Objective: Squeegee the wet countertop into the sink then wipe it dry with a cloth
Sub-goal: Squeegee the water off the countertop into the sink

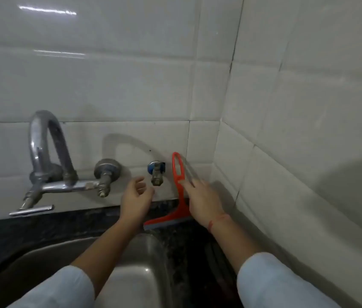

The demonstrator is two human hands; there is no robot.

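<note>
Head view: the red squeegee [181, 200] stands blade-down on the dark table [42, 227] behind the sink [64, 248], leaning against the tiled wall [109, 85]. The right hand [202, 203] reaches its handle with fingers straight and apart. The left hand [135, 201] hangs beside it, loosely curled and holding nothing.

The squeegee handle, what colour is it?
The squeegee is orange-red, handle included; the head view shows it best.

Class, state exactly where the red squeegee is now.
Head view, centre-right: the squeegee stands on the countertop against the tiled wall, between the left hand and right hand, right of the small tap.
</note>
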